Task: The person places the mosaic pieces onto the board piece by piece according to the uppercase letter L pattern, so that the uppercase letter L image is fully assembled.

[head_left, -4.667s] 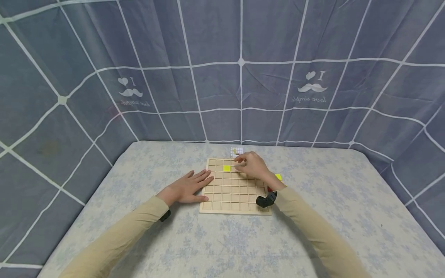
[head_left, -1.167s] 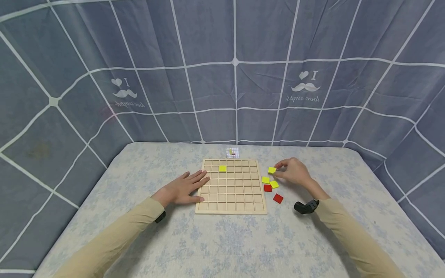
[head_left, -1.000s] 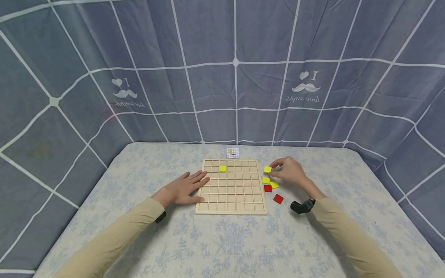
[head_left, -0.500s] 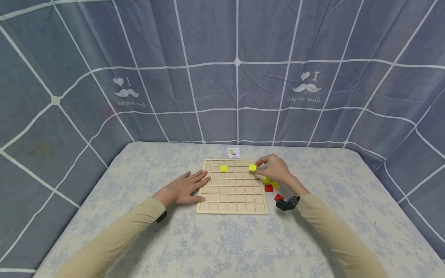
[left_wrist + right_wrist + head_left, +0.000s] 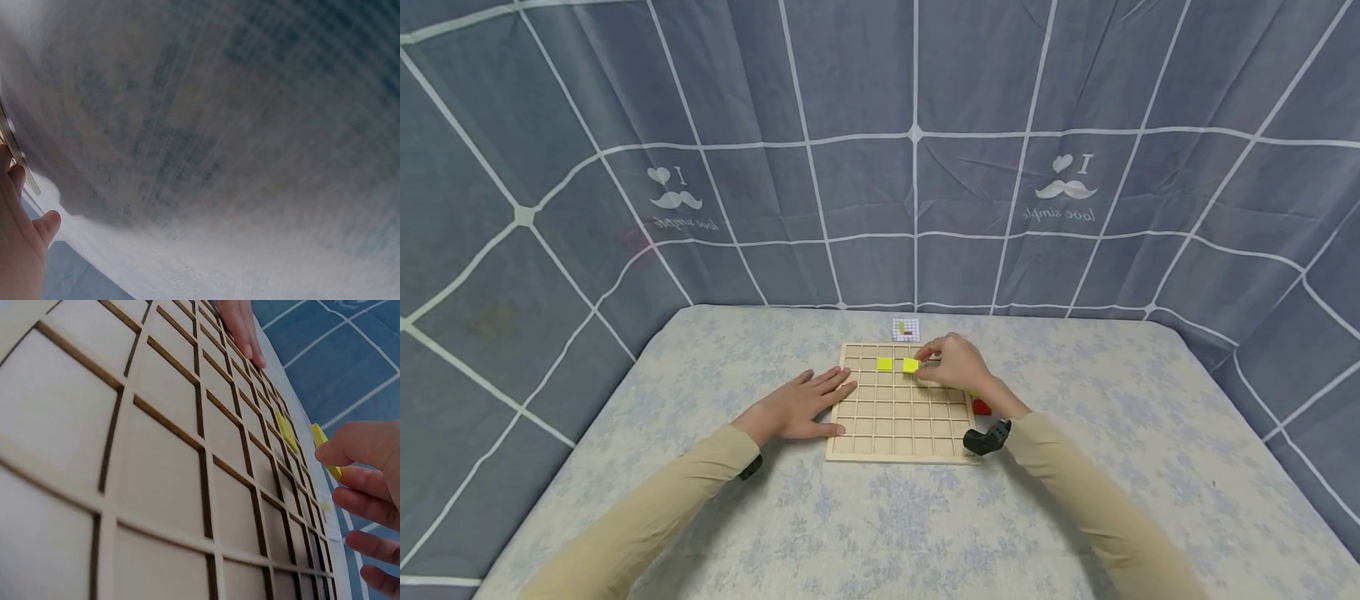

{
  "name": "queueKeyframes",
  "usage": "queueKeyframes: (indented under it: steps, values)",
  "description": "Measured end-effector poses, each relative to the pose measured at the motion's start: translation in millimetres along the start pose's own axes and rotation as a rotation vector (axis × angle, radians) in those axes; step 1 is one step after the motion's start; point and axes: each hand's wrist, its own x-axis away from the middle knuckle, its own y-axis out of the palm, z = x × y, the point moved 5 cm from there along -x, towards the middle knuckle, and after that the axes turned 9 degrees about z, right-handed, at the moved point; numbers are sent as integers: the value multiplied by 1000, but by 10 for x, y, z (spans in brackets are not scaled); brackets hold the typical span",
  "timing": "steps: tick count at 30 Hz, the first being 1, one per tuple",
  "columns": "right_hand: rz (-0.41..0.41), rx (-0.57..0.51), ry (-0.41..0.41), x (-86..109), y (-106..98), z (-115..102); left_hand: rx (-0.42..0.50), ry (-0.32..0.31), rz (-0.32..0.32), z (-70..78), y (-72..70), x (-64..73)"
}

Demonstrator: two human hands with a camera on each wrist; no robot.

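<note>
A wooden grid board (image 5: 891, 425) lies on the table, one yellow square tile (image 5: 884, 364) set in a cell of its second row from the back. Just right of that tile, my right hand (image 5: 958, 364) pinches another yellow tile (image 5: 910, 366) between thumb and fingers. In the right wrist view this held tile (image 5: 325, 452) is tilted and apart from the grid. My left hand (image 5: 797, 408) lies flat with spread fingers, its fingertips on the board's left edge. The left wrist view catches only part of that hand (image 5: 22, 234).
Behind the board lies a small printed grid card (image 5: 906, 330) with yellow and red marks. A red tile (image 5: 982, 407) shows beside the board's right edge, partly hidden by the right forearm. A grey-blue curtain (image 5: 880, 192) hangs behind the cloth-covered table (image 5: 820, 533).
My right hand has gone from the board to the loose tiles on the right, picked up a yellow tile and carried it left over the board. The left hand has stayed at the edge.
</note>
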Motion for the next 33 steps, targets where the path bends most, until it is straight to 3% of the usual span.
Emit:
queueKeyframes:
  steps: [12, 33]
  values:
    - [-31, -20, -70, -44, 208, -203, 8, 3, -9, 21, -28, -18]
    - [-88, -41, -63, -81, 302, -281, -2, 14, 3, 18, -24, -27]
